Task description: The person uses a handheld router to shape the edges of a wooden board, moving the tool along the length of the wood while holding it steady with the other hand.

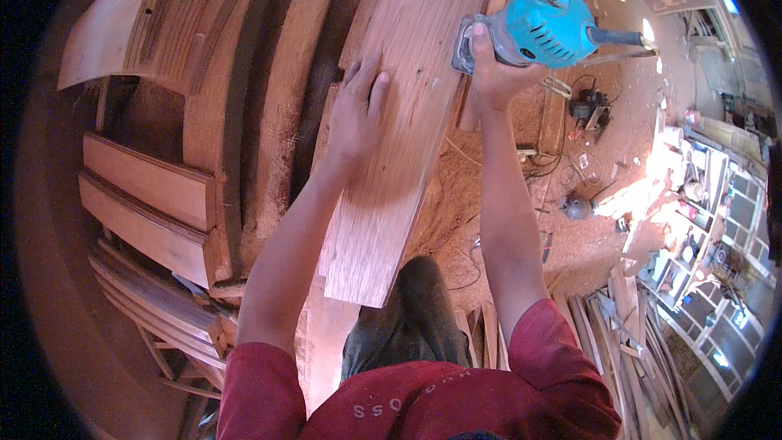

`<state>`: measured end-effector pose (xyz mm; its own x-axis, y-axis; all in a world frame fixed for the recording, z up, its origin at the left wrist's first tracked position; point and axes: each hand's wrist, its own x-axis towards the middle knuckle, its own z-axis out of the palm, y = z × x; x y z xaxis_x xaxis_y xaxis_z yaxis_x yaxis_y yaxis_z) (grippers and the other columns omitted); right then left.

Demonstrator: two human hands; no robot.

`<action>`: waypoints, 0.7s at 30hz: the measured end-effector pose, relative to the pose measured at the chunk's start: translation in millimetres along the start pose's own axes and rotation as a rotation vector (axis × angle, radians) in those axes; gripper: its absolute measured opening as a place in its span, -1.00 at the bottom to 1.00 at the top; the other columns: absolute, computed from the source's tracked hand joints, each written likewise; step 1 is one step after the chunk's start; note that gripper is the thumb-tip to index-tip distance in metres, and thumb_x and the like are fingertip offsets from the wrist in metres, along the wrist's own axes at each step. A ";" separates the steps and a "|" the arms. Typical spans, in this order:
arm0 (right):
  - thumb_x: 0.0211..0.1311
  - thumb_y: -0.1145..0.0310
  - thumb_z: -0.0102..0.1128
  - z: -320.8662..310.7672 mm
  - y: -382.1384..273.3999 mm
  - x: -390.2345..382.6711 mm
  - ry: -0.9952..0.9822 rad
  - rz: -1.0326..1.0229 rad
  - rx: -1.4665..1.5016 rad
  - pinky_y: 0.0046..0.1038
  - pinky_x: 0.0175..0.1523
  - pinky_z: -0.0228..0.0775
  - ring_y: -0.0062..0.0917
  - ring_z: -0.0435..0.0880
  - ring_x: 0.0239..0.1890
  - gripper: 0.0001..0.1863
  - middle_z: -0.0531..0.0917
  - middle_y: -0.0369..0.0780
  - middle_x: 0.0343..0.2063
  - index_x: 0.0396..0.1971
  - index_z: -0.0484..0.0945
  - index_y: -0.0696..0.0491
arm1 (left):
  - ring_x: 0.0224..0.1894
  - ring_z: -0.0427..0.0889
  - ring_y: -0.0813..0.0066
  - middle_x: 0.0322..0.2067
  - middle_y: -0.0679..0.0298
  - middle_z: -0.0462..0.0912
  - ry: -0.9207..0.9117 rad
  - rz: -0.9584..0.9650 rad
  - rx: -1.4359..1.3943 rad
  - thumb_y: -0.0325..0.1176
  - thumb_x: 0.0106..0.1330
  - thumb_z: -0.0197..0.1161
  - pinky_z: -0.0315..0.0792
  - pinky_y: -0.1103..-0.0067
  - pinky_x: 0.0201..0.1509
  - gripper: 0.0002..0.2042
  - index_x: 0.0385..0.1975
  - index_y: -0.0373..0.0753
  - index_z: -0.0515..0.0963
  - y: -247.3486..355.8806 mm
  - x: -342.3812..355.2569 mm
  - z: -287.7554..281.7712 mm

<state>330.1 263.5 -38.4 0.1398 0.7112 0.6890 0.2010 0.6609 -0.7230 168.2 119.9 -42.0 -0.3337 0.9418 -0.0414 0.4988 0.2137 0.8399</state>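
Observation:
A long pale wooden board [407, 155] runs from the top of the view down toward my legs. My left hand [359, 110] rests on its surface with the fingers apart and slightly bent. My right hand [501, 73] grips a teal handheld power router [550, 20], thumb up against the metal body, other fingers mostly hidden. The router's base sits at the board's right edge, near the top, and a dark cord leads off from its back to the right.
Dusty wooden beams [212, 138] and curved pieces [142, 187] lie at the left. Right of the board are sawdust-covered ground [456, 220], a dark machine [588, 110] with cables, and a metal rack [717, 244] of items. Loose slats [627, 334] lie at lower right.

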 end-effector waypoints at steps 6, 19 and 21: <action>-0.04 0.32 0.62 -14.0 -29.6 -29.3 -0.004 0.094 0.096 -0.24 0.20 0.45 -0.37 0.57 0.05 -0.24 0.51 -0.08 0.01 0.10 0.33 0.23 | 0.37 0.35 -0.14 0.27 -0.13 0.44 0.065 0.098 -0.019 -0.17 0.56 -0.05 0.21 0.28 0.45 -0.52 0.37 -0.27 0.33 -11.3 0.9 8.3; -0.13 0.23 0.65 -44.4 -75.9 -96.7 0.024 -0.026 -0.038 -0.30 0.14 0.48 -0.35 0.61 0.01 -0.18 0.56 -0.08 0.00 0.10 0.37 0.23 | 0.05 0.56 -0.24 -0.05 -0.19 0.62 0.169 0.163 0.015 -0.17 0.50 -0.04 0.41 0.11 0.15 -0.59 0.17 -0.32 0.45 -3.7 -11.8 5.2; -0.12 0.22 0.65 -48.1 -86.1 -107.0 0.024 0.005 0.013 -0.29 0.14 0.48 -0.34 0.61 0.01 -0.21 0.57 -0.06 0.00 0.06 0.40 0.24 | 0.09 0.57 -0.24 0.02 -0.23 0.60 0.085 0.090 0.060 -0.13 0.53 -0.08 0.43 0.13 0.17 -0.52 0.30 -0.30 0.36 1.8 -14.8 -1.0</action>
<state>344.5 119.0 -47.4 0.1642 0.7083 0.6865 0.1879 0.6608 -0.7267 173.3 106.1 -39.3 -0.3507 0.9330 0.0810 0.5756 0.1465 0.8045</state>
